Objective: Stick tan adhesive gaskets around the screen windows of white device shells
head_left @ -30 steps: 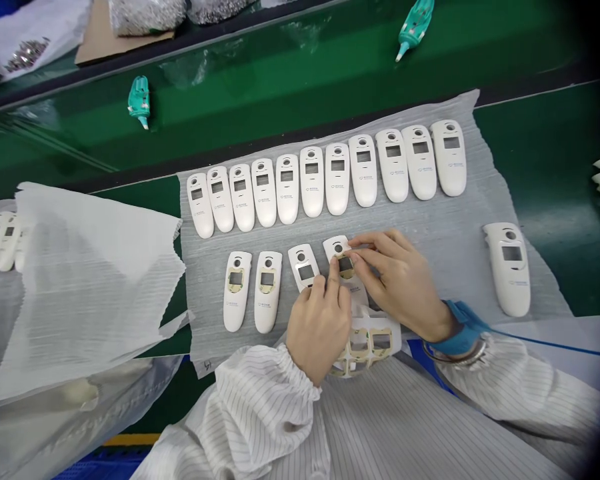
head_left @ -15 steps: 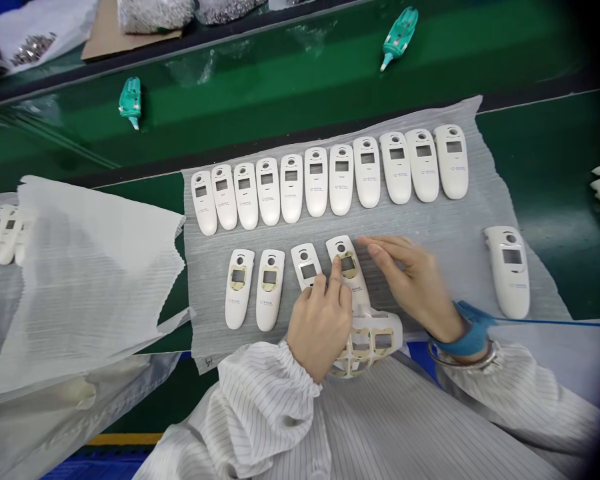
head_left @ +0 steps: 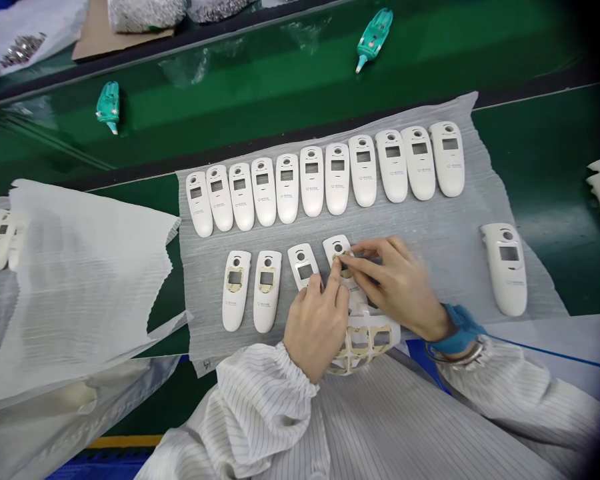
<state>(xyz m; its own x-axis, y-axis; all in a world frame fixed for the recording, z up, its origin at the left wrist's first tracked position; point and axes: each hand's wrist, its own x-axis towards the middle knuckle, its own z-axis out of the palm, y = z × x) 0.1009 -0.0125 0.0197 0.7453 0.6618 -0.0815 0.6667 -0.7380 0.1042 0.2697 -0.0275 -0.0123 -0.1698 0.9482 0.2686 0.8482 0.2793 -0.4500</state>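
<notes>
A white thermometer-like plastic casing (head_left: 336,244) lies face up under my two hands, with a tan-edged frame around its window. My left hand (head_left: 316,328) rests its outstretched index fingertip at the window's left edge; it grasps nothing. At the right side of that window, my right hand (head_left: 400,287) has its thumb and index finger drawn into a pinch; whatever is between them is too small to tell. Beside it, a second casing (head_left: 303,257) is partly under my left fingers. A clear sheet of tan-edged window stickers (head_left: 380,339) sits below my hands.
Two casings with tan-framed windows (head_left: 236,293) (head_left: 267,300) lie to the left. Several casings (head_left: 312,190) form a row behind, and one (head_left: 507,273) lies far right on the foam sheet (head_left: 205,267). Teal parts (head_left: 109,107) (head_left: 375,37) are on the green ledge.
My right hand has moved left onto the casing's window, its fingers closing from flat to a pinch. My left index finger stays on the window. The view has shifted slightly.
</notes>
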